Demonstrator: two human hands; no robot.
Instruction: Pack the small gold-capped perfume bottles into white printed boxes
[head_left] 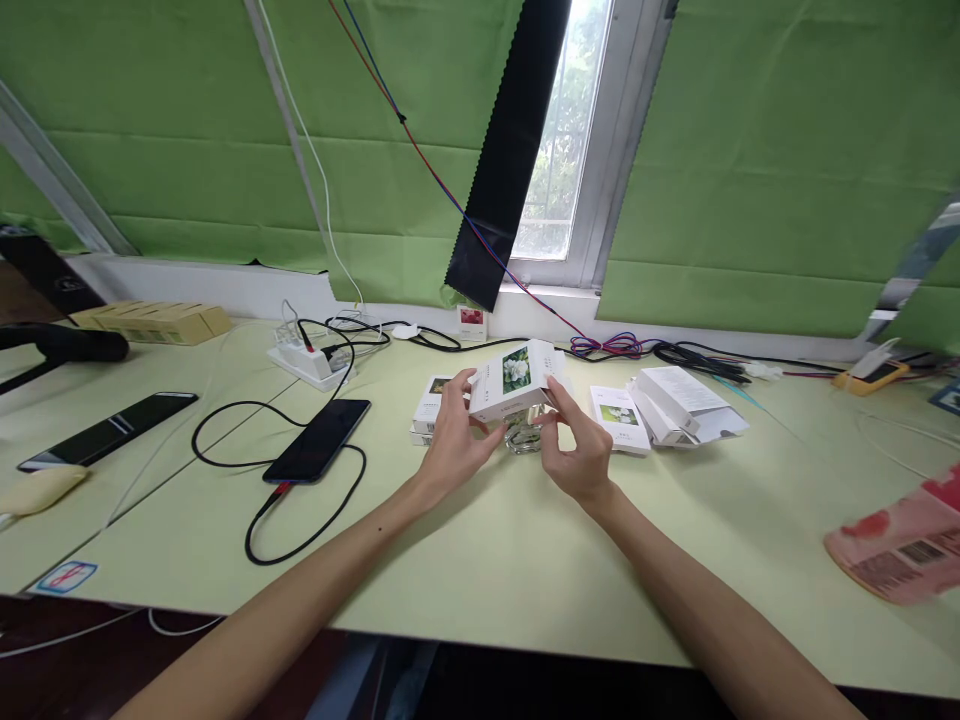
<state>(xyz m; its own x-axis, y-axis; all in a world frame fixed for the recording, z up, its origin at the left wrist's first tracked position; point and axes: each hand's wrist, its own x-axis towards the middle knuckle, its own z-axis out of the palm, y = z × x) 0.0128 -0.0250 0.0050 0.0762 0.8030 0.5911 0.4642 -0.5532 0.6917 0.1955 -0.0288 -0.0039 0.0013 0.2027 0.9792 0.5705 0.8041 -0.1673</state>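
Note:
A small white cardboard box point(491, 388) with a white-flower picture is held up, tilted, above the table. My left hand point(457, 435) grips its left end between thumb and fingers. At the box's right end, my right hand point(576, 440) pinches the lower edge; its fingertips are partly hidden. Shiny, clear or metallic items point(523, 432) show on the table below the box, too small to name. Beside my left hand lies a stack of similar white boxes point(424, 425). Another flower-print box point(619, 422) lies flat to the right of my right hand.
Opened white cartons point(682, 405) lie farther right. A phone point(318, 440) with a black cable is at left, near a white power strip point(309, 362). Tangled wires point(611, 346) run along the wall. A pink cup point(904, 545) lies near the right edge.

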